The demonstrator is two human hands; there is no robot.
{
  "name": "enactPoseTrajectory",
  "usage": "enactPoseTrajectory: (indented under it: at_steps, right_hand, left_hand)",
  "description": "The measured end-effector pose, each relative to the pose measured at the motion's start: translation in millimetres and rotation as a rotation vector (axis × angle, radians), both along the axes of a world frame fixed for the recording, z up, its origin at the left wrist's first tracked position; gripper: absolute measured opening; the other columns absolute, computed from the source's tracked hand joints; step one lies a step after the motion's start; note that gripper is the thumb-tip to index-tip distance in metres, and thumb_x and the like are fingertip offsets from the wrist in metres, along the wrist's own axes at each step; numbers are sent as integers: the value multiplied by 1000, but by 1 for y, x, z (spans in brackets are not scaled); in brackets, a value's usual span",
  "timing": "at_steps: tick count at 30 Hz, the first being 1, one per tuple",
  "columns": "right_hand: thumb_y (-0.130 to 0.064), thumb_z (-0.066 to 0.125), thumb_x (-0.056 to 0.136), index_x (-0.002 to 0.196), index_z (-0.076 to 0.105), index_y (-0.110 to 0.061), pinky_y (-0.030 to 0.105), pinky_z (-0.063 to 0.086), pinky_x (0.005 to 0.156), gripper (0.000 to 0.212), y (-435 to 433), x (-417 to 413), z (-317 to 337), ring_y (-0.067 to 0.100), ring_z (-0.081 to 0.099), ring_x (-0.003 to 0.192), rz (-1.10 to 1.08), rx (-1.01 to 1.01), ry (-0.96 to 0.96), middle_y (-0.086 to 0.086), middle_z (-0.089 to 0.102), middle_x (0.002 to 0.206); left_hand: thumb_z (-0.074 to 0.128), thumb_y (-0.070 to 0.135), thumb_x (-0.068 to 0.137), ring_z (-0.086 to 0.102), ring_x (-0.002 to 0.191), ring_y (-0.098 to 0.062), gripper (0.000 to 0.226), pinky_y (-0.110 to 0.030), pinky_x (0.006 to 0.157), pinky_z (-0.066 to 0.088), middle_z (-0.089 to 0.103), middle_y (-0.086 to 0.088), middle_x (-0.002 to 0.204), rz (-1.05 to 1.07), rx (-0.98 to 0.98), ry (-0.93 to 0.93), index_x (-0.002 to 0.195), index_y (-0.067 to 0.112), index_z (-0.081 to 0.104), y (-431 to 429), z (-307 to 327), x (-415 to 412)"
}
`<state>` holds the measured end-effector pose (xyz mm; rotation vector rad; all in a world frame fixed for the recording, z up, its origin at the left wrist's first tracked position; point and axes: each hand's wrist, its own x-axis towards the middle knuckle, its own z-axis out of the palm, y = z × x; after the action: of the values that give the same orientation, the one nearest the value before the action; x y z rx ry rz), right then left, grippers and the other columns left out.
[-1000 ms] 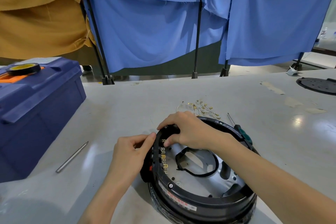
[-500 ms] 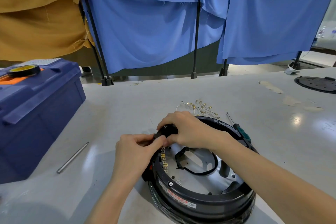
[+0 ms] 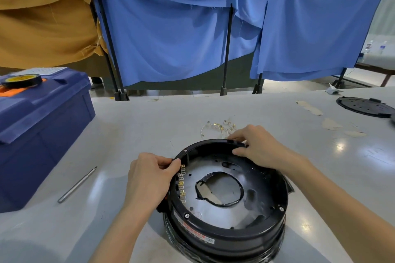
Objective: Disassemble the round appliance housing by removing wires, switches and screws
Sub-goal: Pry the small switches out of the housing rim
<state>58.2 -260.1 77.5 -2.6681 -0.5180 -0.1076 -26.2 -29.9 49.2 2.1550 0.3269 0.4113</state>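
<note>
Glossy black plastic housing (image 3: 230,235) (metal floor)

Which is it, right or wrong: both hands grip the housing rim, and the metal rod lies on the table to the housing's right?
Wrong: the head view shows the metal rod lying on the table left of the housing. The left hand and right hand do grip its rim.

On my left a dark blue plastic toolbox (image 3: 42,121) stands on the pale grey table (image 3: 139,126), with a black roll of tape with a yellow core (image 3: 21,80) lying flat on its lid. Near the box a slim grey metal rod (image 3: 77,184) lies on the tabletop. Far to my right sits a round black perforated disc (image 3: 364,107). Beyond the table, blue cloths (image 3: 171,38) and a mustard cloth (image 3: 42,17) hang on black stands (image 3: 227,49)
</note>
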Motion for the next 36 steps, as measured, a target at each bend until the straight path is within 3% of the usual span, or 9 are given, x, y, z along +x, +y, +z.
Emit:
enactPoseTrajectory:
  at_steps: [1,4,9,12,16,19,23,28,36]
  right_hand:
    - [-11,66,83,113,70,-20,34,50,92,32,1,1,-3,23,64,102,-9,31,-31,5,71,109]
    - [-7,64,83,109,72,-19,32,51,91,29,8,8,-6,22,67,96,-6,80,-64,4,74,104]
    - [-14,71,82,105,73,-12,21,50,85,23,26,18,-6,10,67,82,26,259,3,4,74,99]
    - [-24,70,84,99,75,-15,25,52,87,19,22,16,-4,7,68,88,30,403,61,-2,74,93]
    - [-29,65,87,106,72,-21,24,50,90,23,-4,10,-9,0,65,94,22,355,166,-9,73,98]
    - [-20,60,90,107,72,-25,26,52,91,21,-13,7,-17,1,67,96,34,518,271,-11,73,99]
    - [-17,64,89,96,76,-23,28,56,83,15,-14,10,-24,14,71,92,12,754,354,-1,76,91]
    - [-11,64,84,89,77,-18,19,54,66,15,-13,13,-28,15,72,86,38,926,463,6,76,88]
    - [11,47,84,95,72,0,25,53,55,29,-19,19,-35,22,65,68,101,1014,599,17,70,78]
  left_hand:
    - [70,33,79,70,82,-20,10,-35,74,55,74,0,71,8,20,-1,80,25,76,-2,1,1]
    - [66,40,83,60,111,-17,51,-36,92,49,73,10,102,-54,96,28,132,37,53,-9,8,4]
    - [55,36,93,50,123,-26,55,-38,95,44,59,-1,128,-159,377,71,144,39,34,-19,17,21]
    - [47,20,97,50,119,-29,49,-38,90,46,57,-2,131,-106,500,84,142,36,39,-15,13,25]
    - [45,6,93,53,112,-31,49,-34,82,46,58,-6,123,-94,555,125,135,31,50,-11,8,26]
    - [52,26,95,54,113,-26,28,-33,89,43,59,-1,119,-132,726,41,122,25,56,-23,14,27]
    - [52,47,92,41,126,-14,46,-27,105,24,51,7,133,-484,864,-227,131,24,50,-57,18,29]
    - [63,46,82,54,114,-20,46,-32,97,40,61,-1,118,-700,1242,-445,117,15,58,-88,21,38]
    - [66,36,74,63,84,-17,22,-26,74,48,66,1,88,-792,1415,-599,85,16,65,-96,27,49]
